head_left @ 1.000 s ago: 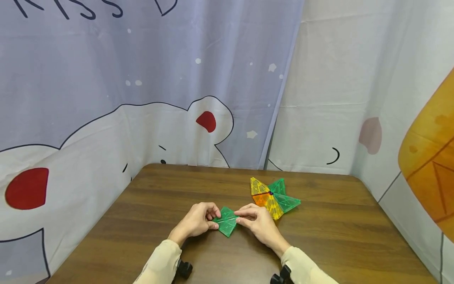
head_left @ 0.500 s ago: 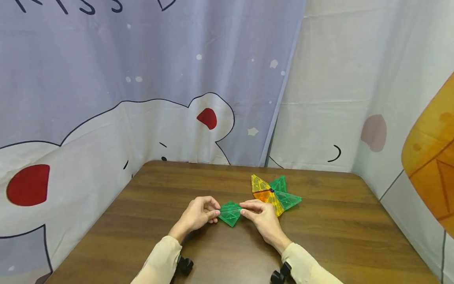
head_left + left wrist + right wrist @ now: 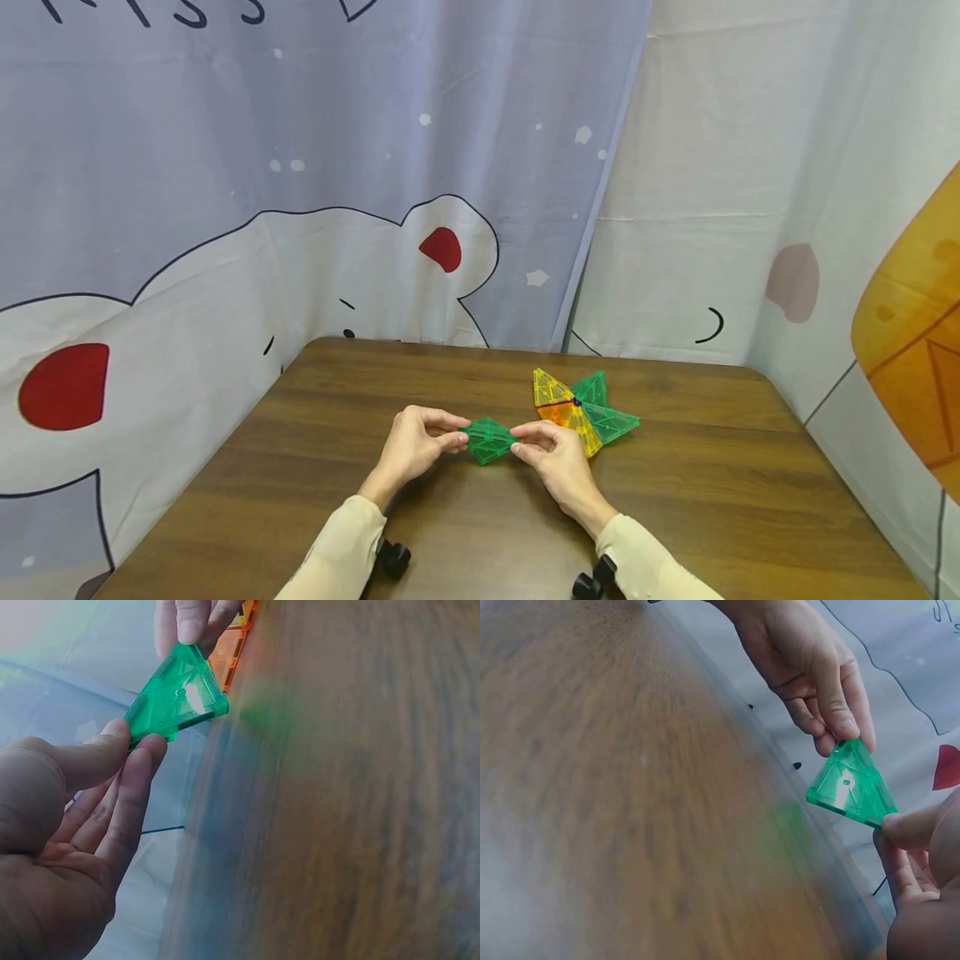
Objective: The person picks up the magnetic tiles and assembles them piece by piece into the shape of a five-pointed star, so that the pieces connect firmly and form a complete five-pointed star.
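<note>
Between the two hands, raised over the table, is a translucent green piece of triangular tiles joined along a middle seam. My left hand pinches its left corner between thumb and fingers, as the left wrist view shows on the green tile. From the other side my right hand pinches the opposite corner; the right wrist view shows that thumb at the edge of the green tile. Just behind the right hand lies a star-like fan of yellow, orange and green triangular tiles, partly hidden by that hand.
The brown wooden table reaches back to a printed curtain along its far edge. A second, whiter cloth hangs at the right. Black camera mounts sit at both wrists.
Both hands have lifted the green tile piece slightly, and its two halves have folded from a flatter diamond to a bent shape. The coloured fan of tiles stays in place.
</note>
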A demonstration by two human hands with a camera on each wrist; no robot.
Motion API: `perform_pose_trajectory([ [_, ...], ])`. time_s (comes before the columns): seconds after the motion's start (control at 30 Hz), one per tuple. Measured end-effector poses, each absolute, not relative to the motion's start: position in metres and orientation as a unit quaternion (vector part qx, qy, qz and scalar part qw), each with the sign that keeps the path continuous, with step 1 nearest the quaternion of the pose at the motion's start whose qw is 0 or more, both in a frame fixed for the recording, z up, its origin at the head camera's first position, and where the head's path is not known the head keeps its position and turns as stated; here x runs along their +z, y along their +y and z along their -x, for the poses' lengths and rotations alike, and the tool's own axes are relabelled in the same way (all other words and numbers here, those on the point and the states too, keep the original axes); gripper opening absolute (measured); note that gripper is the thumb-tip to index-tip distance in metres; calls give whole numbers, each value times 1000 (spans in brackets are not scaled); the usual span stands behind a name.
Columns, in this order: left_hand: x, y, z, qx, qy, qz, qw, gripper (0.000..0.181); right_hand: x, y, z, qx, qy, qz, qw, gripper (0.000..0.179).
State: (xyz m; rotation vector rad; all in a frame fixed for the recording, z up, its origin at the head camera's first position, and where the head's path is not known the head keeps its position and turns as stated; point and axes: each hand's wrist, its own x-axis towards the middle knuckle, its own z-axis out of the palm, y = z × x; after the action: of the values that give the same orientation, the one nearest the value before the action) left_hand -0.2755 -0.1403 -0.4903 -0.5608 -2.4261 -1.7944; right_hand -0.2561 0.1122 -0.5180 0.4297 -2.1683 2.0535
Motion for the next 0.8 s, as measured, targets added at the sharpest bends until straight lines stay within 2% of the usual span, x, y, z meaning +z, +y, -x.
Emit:
perform_pose_trajectory([
  [0.2, -490, -141, 275, -582, -792, 179, 37, 18, -513, 111, 254, 603, -775, -167, 87, 27],
  [0.37, -490, -142, 276, -586, -793, 164, 34, 17, -495, 109, 249, 513, -827, -180, 145, 36],
  [0.5, -492, -143, 276, -597, -785, 160, 31, 17, -471, 119, 249, 510, -819, -183, 188, 34],
  [0.67, -494, -144, 276, -615, -774, 152, 19, 20, -442, 158, 260, 540, -794, -139, 241, 28],
  [0.8, -495, -144, 276, -622, -769, 145, 13, 20, -434, 209, 274, 531, -798, -81, 274, 30],
])
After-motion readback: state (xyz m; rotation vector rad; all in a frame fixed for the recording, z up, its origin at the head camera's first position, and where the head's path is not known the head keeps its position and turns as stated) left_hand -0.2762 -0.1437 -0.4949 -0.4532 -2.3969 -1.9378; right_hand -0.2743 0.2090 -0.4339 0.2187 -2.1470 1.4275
